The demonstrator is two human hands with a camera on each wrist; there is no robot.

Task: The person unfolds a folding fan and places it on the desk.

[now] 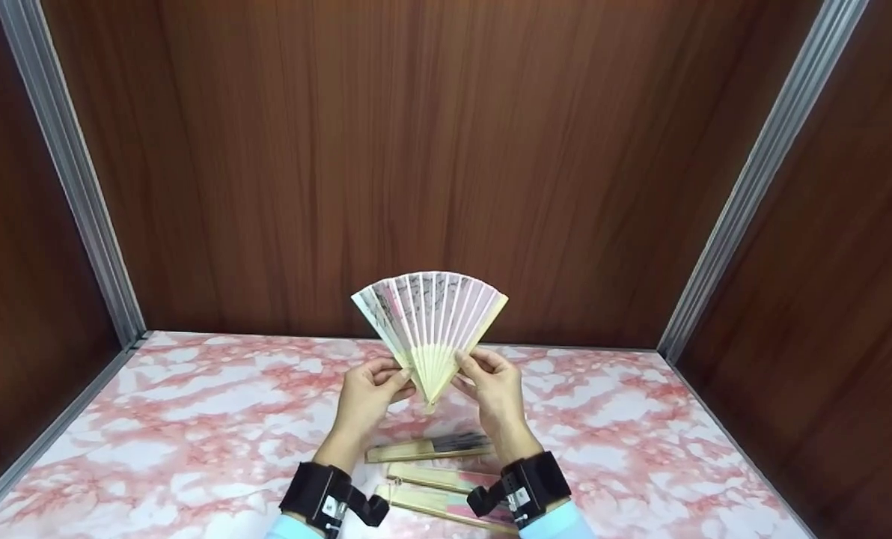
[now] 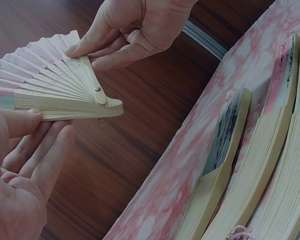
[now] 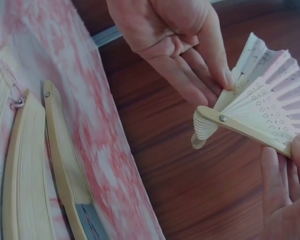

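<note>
A folding fan [image 1: 432,318] is spread partway in front of me, held above the table with its pivot end down. Its pleated leaf is pale pink and grey with dark branch-like marks; the ribs are cream and pierced with small flower patterns. My left hand [image 1: 371,389] pinches the left outer rib between thumb and fingers. On the other side, my right hand [image 1: 498,385] pinches the right outer rib the same way. A metal rivet [image 3: 223,118] joins the ribs, and a small ring [image 2: 101,121] hangs by the pivot end in the left wrist view.
Three folded fans lie below my hands on the pink-and-white marbled table [image 1: 214,419]: a dark-leafed fan [image 1: 423,448], a pinkish fan [image 1: 438,477] and a nearer fan [image 1: 446,505]. A twisted cord [image 3: 7,75] lies by them. Brown wood panels [image 1: 416,150] enclose the back and sides.
</note>
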